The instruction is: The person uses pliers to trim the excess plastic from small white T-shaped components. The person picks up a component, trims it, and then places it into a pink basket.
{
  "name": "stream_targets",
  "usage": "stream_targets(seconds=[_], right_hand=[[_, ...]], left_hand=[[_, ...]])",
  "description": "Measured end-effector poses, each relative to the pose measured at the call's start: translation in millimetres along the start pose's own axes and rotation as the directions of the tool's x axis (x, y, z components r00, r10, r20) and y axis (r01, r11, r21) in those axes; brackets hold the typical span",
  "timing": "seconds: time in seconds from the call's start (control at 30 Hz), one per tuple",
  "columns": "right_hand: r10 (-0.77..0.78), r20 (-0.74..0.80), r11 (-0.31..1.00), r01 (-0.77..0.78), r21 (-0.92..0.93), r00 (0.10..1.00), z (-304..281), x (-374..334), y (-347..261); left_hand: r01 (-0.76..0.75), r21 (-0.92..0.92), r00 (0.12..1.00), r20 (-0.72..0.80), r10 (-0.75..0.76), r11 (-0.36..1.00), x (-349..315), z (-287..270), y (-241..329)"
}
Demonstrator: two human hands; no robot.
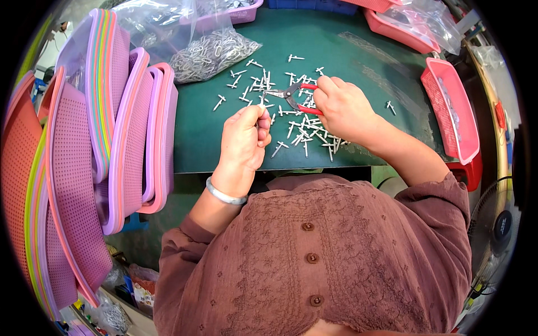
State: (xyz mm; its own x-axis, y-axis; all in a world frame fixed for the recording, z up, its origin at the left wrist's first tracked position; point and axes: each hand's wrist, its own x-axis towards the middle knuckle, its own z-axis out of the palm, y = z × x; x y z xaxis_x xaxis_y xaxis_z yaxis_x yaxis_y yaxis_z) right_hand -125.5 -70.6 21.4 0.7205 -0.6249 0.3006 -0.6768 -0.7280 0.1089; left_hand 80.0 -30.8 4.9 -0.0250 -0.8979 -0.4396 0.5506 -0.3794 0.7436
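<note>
Left hand [241,134] pinches 1 pale part [263,99], right hand [346,109] grips pliers [290,94]; clear bag [208,28] holds metal links [210,56].

Tabletop [204,131] brightly and evenly lit, apparently from above; gap [360,173] below its near edge sunk in shadow. White glints thrown off clear plastic bags [151,25]. Pliers [289,95] rendered fairly sharp, fine detail on scattered small parts [304,133] lost. Stacked baskets [73,140] curved by the fisheye, fan [502,225] softened near the rim, corners swallowed by black
</note>
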Motion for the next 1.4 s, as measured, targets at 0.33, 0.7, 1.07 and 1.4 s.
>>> stream_targets(seconds=[0.33, 0.7, 1.07, 1.4], right_hand=[[0.009, -0.024, 0.999, -0.010, -0.040, 1.000, 5.2, -1.1, -1.6], [0.200, 0.229, 0.812, -0.292, 0.506, 0.953, -3.2, -3.7, 7.0], [0.107, 0.193, 0.925, -0.168, 0.339, 0.975, -19.3, -2.0, 3.9], [0.076, 0.187, 0.964, -0.120, 0.236, 0.979, -20.0, 0.2, 2.3]], left_hand=[[0.010, -0.004, 1.000, -0.006, -0.010, 1.000, 3.7, -1.0, -1.8], [0.025, -0.044, 1.000, 0.009, -0.025, 0.999, 1.6, 3.0, 2.8], [0.052, -0.086, 0.999, 0.016, -0.051, 0.995, -0.2, 5.3, 3.2], [0.046, -0.057, 0.999, 0.023, -0.045, 0.997, -1.2, 4.0, 2.5]])
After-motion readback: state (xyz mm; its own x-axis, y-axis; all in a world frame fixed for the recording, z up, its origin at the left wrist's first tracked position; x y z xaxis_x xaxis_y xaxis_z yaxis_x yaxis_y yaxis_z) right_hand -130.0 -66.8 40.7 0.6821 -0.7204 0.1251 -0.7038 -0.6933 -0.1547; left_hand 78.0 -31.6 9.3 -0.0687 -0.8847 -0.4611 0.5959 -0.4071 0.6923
